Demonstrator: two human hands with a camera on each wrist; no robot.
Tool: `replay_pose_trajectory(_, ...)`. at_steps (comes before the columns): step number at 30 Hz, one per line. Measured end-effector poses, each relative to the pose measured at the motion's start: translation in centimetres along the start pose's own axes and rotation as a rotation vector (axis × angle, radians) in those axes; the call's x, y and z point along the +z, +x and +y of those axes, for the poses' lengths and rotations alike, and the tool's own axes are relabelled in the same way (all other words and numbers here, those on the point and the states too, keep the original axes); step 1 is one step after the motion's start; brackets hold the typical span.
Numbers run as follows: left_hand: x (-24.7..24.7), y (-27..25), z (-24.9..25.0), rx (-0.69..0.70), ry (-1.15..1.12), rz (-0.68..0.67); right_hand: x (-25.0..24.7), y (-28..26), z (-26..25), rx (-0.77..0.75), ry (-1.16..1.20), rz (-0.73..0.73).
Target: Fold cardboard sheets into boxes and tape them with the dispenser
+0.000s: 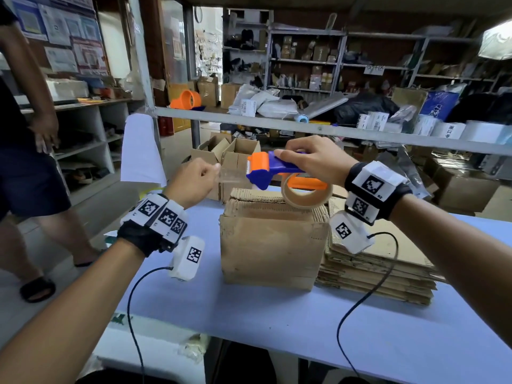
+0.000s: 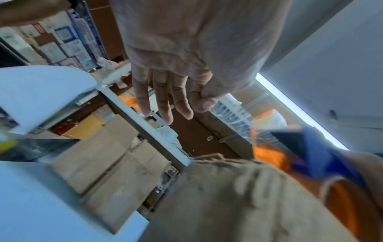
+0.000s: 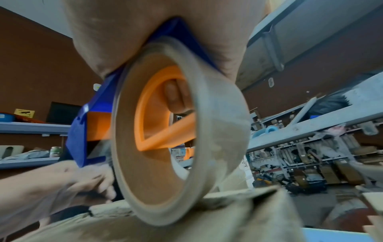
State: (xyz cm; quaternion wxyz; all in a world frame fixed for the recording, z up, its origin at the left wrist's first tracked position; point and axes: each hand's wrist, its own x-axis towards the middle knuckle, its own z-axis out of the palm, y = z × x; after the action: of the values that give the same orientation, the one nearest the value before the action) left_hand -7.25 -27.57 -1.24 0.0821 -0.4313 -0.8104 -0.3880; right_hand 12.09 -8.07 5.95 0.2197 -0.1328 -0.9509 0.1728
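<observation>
Head view is showing the right hand [image 1: 313,159] gripping a blue-and-orange plastic tape dispenser [image 1: 273,169] from above, its roll of clear tape [image 1: 306,189] hanging just over the folded brown cardboard box [image 1: 273,239] that is standing on the pale blue counter [image 1: 277,328]. The left hand [image 1: 192,182] is pinching the free end of a clear tape strip [image 1: 232,176] stretching from the dispenser's mouth; the strip is nearly transparent and hard to trace. Just right of the box, a stack of flat cardboard sheets [image 1: 382,270] is lying partly hidden behind the right wrist. Right wrist view is being mostly filled by the blurred roll.
</observation>
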Motion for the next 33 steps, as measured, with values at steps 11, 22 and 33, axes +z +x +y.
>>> replay_pose_trajectory(11, 3.1, -3.1, -4.9, -0.159, -0.258, -0.126, 0.0, -0.9, 3.1, 0.056, 0.077, 0.033)
replay_pose_trajectory(22, 6.0, -4.2, -4.9, -0.199, -0.296, -0.16, 0.4, -0.7, 3.1, 0.026, 0.028, 0.055)
replay_pose_trajectory(33, 7.4, -4.6, -3.8, -0.159, -0.19, -0.256, 0.6, -0.8, 3.2, 0.092, 0.116, 0.049)
